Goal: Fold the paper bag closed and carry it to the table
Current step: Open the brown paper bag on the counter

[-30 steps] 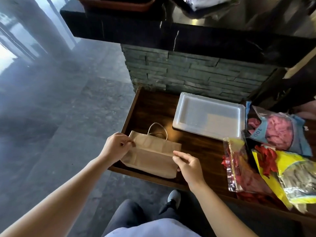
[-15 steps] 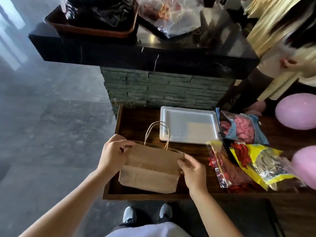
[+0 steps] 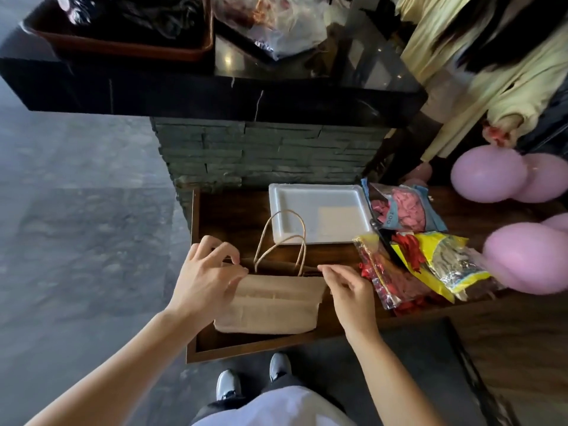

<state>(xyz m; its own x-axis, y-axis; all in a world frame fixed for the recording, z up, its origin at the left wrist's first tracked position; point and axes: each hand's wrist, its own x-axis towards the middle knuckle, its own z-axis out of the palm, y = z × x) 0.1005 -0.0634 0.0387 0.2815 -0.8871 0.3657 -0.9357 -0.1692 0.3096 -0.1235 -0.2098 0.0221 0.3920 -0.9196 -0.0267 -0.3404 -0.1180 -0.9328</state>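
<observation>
A brown paper bag (image 3: 270, 305) stands on the low dark wooden table (image 3: 215, 348), near its front left corner. Its mouth is open a little at the top, and two twine handles (image 3: 285, 238) rise from it. My left hand (image 3: 206, 281) pinches the bag's top left edge between thumb and fingers. My right hand (image 3: 347, 287) pinches the top right edge the same way. A crease runs across the bag's front face.
A white foam tray (image 3: 319, 216) lies behind the bag. Packets of balloons (image 3: 408, 262) lie to the right, beside inflated pink balloons (image 3: 491, 176). A black stone counter (image 3: 215, 96) overhangs the back. Another person's sleeve (image 3: 491, 87) is at the upper right.
The bag has gone from lying folded and flat to standing taller with its handles up. Both hands slid up to its top corners. The view tilted further down.
</observation>
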